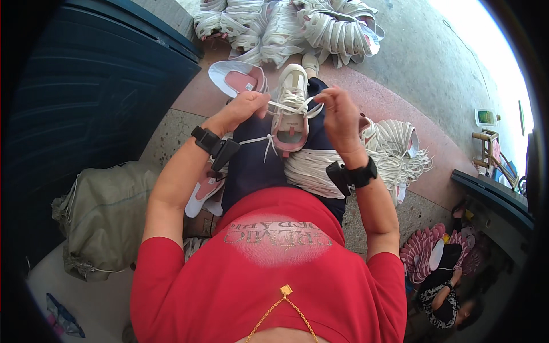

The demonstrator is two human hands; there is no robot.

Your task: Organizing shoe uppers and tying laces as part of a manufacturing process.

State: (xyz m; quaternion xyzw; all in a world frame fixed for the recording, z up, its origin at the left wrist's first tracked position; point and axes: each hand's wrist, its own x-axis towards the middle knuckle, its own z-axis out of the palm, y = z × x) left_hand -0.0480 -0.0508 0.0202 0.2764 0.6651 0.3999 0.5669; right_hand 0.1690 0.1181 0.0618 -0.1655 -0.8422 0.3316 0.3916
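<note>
A white and beige sneaker upper (290,123) with a pink lining rests on my dark trousers, its toe away from me. White shoelaces (286,107) run across its front, tied in a loose bow. My left hand (251,107) pinches the lace end on the left. On the other side my right hand (338,114) has its fingers closed on the lace's right part, raised just off the upper. A thick bundle of white laces (311,171) lies over my right thigh. Another lace (269,140), knotted, hangs over my left thigh.
Stacks of laced white uppers (274,31) fill the far floor. A white upper with pink insole (237,79) lies left of the shoe; more uppers (394,137) sit at my right. A grey-green sack (108,217) stands left. Lower right, another person (443,297) works beside pink pieces (423,248).
</note>
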